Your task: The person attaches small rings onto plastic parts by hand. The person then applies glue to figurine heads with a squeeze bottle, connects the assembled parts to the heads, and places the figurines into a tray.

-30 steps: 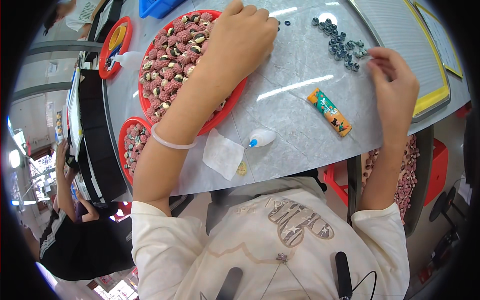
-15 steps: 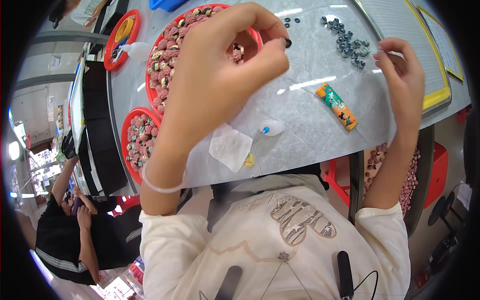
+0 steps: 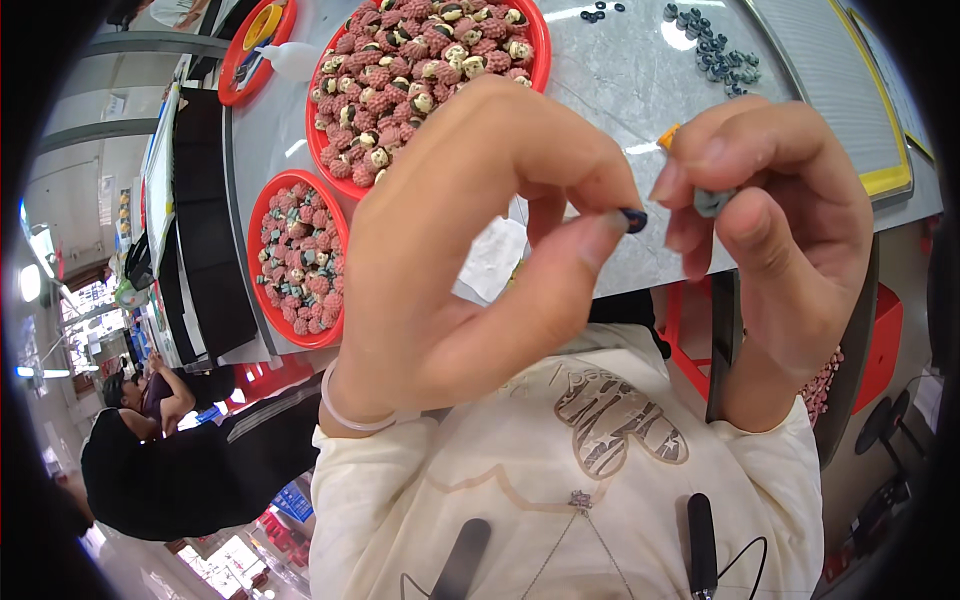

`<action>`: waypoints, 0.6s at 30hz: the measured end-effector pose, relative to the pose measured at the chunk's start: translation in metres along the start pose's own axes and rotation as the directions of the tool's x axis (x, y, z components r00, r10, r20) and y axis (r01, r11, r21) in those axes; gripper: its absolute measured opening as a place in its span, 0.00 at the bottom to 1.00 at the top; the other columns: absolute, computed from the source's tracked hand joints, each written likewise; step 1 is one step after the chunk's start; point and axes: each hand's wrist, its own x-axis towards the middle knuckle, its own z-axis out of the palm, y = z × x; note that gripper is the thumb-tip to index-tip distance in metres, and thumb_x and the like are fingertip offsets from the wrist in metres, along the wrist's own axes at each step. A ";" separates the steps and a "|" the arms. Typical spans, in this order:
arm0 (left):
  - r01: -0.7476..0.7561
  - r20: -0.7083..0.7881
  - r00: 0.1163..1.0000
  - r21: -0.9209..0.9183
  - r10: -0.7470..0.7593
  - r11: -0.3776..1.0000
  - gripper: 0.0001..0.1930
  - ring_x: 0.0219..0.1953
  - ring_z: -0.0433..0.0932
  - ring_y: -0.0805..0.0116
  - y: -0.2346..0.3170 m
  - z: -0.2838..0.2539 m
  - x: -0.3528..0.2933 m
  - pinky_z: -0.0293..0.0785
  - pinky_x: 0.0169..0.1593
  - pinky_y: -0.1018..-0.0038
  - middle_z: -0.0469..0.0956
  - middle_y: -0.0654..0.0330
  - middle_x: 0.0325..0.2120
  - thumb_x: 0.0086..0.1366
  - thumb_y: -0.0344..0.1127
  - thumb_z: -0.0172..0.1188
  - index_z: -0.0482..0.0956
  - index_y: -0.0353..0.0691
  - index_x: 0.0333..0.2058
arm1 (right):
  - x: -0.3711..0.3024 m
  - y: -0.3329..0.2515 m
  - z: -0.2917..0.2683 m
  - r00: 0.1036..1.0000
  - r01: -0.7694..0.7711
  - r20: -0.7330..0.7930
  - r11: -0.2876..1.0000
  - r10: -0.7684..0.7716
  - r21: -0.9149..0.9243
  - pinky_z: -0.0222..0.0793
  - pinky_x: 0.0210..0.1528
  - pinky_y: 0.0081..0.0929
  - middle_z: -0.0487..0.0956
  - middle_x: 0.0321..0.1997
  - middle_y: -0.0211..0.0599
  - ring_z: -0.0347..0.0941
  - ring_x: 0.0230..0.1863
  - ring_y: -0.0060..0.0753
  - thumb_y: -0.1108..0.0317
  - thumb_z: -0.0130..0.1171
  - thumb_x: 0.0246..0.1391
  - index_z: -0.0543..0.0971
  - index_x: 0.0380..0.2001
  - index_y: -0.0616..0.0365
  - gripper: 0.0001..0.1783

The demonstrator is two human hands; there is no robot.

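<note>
Since half a second ago, in the head view, both hands have come nearer to each other: the right hand [image 3: 815, 190] has left its place beside the cluster of small dark blue-grey pieces [image 3: 708, 48], and the left hand [image 3: 450, 240] is now lower. The left hand holds a small dark ring [image 3: 633, 220] between thumb and index finger, in a narrow pinch. The right hand has its fingers curled around a small grey-green piece [image 3: 711, 203]; it seems held near the thumb, but the fingers partly cover it, so I cannot tell the exact contact. The two hands are close but apart, above the near edge of the grey table [image 3: 600, 110]. Further on the table, the cluster lies at the upper right, and a few loose dark rings [image 3: 600, 13] lie left of it. Beyond the left hand stands the large red basket [image 3: 546, 50], full of pink and cream pieces [image 3: 425, 60]; a smaller red basket [image 3: 343, 300] with pink and grey-green pieces is beside it. A white sheet [image 3: 492, 262] shows partly behind the left fingers.
</note>
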 end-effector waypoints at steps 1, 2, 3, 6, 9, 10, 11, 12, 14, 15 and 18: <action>-0.065 0.004 0.998 0.036 0.065 0.997 0.07 0.26 0.66 0.71 0.001 0.001 0.000 0.62 0.31 0.80 0.69 0.54 0.25 0.49 0.24 0.49 0.68 0.30 0.29 | 0.000 0.001 0.002 1.000 0.001 0.000 1.000 -0.001 -0.001 0.60 0.19 0.11 0.68 0.32 0.44 0.64 0.22 0.20 0.62 0.50 0.51 0.70 0.33 0.67 0.16; -0.130 0.009 0.992 0.072 0.129 0.989 0.07 0.27 0.66 0.70 0.001 0.001 0.000 0.62 0.32 0.80 0.69 0.55 0.25 0.48 0.23 0.50 0.68 0.30 0.28 | 0.000 0.003 0.005 0.998 0.049 0.023 0.996 -0.051 0.068 0.60 0.18 0.11 0.69 0.32 0.44 0.65 0.21 0.20 0.61 0.51 0.51 0.70 0.32 0.67 0.16; -0.130 0.009 0.992 0.072 0.129 0.989 0.07 0.27 0.66 0.70 0.003 0.002 -0.002 0.62 0.32 0.80 0.69 0.55 0.25 0.48 0.23 0.50 0.68 0.30 0.28 | 0.000 0.004 0.007 0.994 0.095 0.043 0.986 -0.101 0.139 0.61 0.16 0.10 0.69 0.32 0.44 0.65 0.21 0.19 0.61 0.51 0.50 0.69 0.32 0.67 0.16; -0.164 -0.031 0.984 0.185 0.173 0.969 0.07 0.28 0.67 0.68 0.003 0.003 -0.006 0.62 0.33 0.79 0.69 0.55 0.25 0.45 0.20 0.50 0.69 0.31 0.28 | -0.008 0.004 0.014 0.998 -0.029 -0.055 0.988 0.038 0.151 0.64 0.17 0.08 0.69 0.31 0.43 0.67 0.21 0.18 0.63 0.53 0.49 0.68 0.30 0.67 0.15; -0.184 -0.027 0.979 0.290 0.200 0.939 0.08 0.28 0.68 0.68 0.004 0.002 -0.008 0.63 0.33 0.78 0.70 0.54 0.25 0.44 0.18 0.51 0.70 0.31 0.27 | -0.006 0.002 0.017 0.987 -0.088 -0.122 0.983 0.108 0.159 0.65 0.17 0.07 0.70 0.30 0.43 0.69 0.21 0.17 0.64 0.54 0.48 0.68 0.29 0.67 0.15; -0.195 -0.029 0.975 0.346 0.219 0.918 0.09 0.28 0.69 0.68 0.004 0.002 -0.008 0.64 0.32 0.78 0.71 0.54 0.25 0.43 0.17 0.52 0.70 0.31 0.27 | -0.006 0.003 0.016 0.987 -0.089 -0.120 0.983 0.109 0.160 0.65 0.17 0.07 0.70 0.30 0.43 0.69 0.21 0.17 0.64 0.54 0.48 0.68 0.29 0.67 0.15; -0.206 -0.030 0.971 0.402 0.237 0.892 0.10 0.27 0.69 0.67 0.005 0.001 -0.009 0.65 0.32 0.78 0.71 0.54 0.25 0.42 0.17 0.53 0.71 0.31 0.27 | -0.007 0.003 0.013 0.991 -0.095 -0.076 0.983 0.108 0.159 0.66 0.18 0.08 0.70 0.30 0.43 0.69 0.20 0.17 0.64 0.54 0.48 0.68 0.29 0.67 0.14; -0.203 -0.032 0.971 0.402 0.235 0.893 0.10 0.27 0.69 0.67 0.006 0.001 -0.010 0.65 0.32 0.78 0.71 0.54 0.25 0.42 0.17 0.53 0.71 0.31 0.27 | -0.007 0.003 0.012 0.994 -0.100 -0.033 0.982 0.107 0.159 0.67 0.18 0.08 0.70 0.29 0.43 0.69 0.20 0.17 0.64 0.55 0.48 0.68 0.29 0.67 0.14; -0.212 -0.048 0.965 0.443 0.259 0.871 0.10 0.25 0.70 0.67 0.004 0.001 -0.010 0.66 0.30 0.78 0.72 0.54 0.23 0.41 0.16 0.56 0.72 0.32 0.26 | -0.004 -0.002 0.014 0.988 -0.143 -0.023 0.970 0.151 0.197 0.67 0.18 0.08 0.70 0.29 0.43 0.69 0.19 0.17 0.64 0.54 0.48 0.68 0.29 0.67 0.14; -0.213 -0.048 0.965 0.440 0.259 0.872 0.10 0.25 0.70 0.67 0.004 0.002 -0.011 0.66 0.30 0.78 0.72 0.54 0.23 0.41 0.16 0.56 0.72 0.32 0.26 | -0.003 -0.004 0.015 0.981 -0.185 -0.010 0.954 0.192 0.236 0.68 0.19 0.08 0.70 0.29 0.43 0.69 0.19 0.18 0.64 0.54 0.48 0.68 0.29 0.67 0.14; -0.190 -0.064 0.963 0.524 0.260 0.830 0.10 0.25 0.71 0.67 0.002 0.001 -0.014 0.66 0.29 0.78 0.73 0.54 0.23 0.40 0.16 0.57 0.73 0.32 0.26 | 0.000 0.001 0.015 0.997 -0.053 0.067 0.990 0.044 0.132 0.69 0.21 0.09 0.70 0.31 0.45 0.70 0.22 0.20 0.66 0.55 0.48 0.69 0.30 0.68 0.13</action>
